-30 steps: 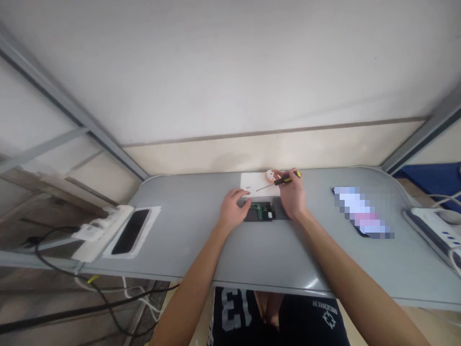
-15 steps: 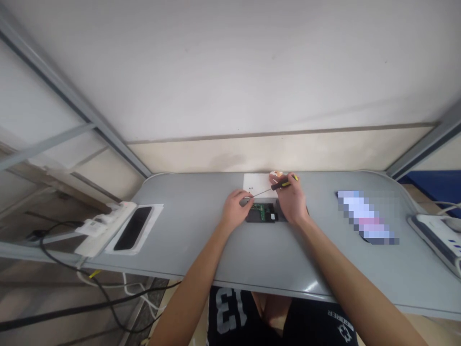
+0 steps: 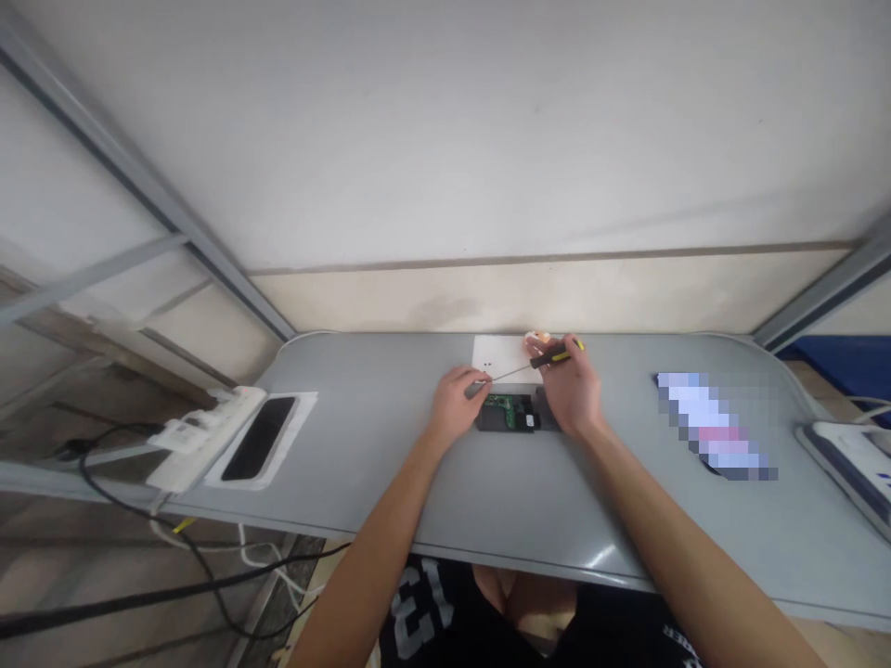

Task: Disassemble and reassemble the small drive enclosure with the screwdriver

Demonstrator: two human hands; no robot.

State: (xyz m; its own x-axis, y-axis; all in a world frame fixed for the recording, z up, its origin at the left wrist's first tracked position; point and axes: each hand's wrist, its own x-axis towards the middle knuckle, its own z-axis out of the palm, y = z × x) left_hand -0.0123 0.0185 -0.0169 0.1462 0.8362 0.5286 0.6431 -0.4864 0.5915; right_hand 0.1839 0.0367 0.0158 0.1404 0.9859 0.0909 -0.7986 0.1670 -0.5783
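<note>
My right hand (image 3: 572, 390) is closed around a screwdriver (image 3: 549, 355) with a black and yellow handle. Its thin shaft slants down to the left, and the tip ends at the fingertips of my left hand (image 3: 458, 401). The left fingers are pinched together there beside a dark grey part (image 3: 475, 388); whatever sits between them is too small to make out. Below the shaft lies a black casing with a green circuit board (image 3: 511, 412) showing. Another dark piece (image 3: 547, 413) borders it on the right, partly covered by my right hand.
A white sheet (image 3: 505, 353) bearing a few tiny dark specks lies behind the casing, with a small orange and white object (image 3: 535, 338) at its corner. A black phone (image 3: 259, 440) and white power strip (image 3: 209, 441) are left. A blurred-screen phone (image 3: 716, 427) lies right.
Both hands keep nearly the same pose, with the screwdriver tip still at the left fingertips. The whole view has shifted slightly.
</note>
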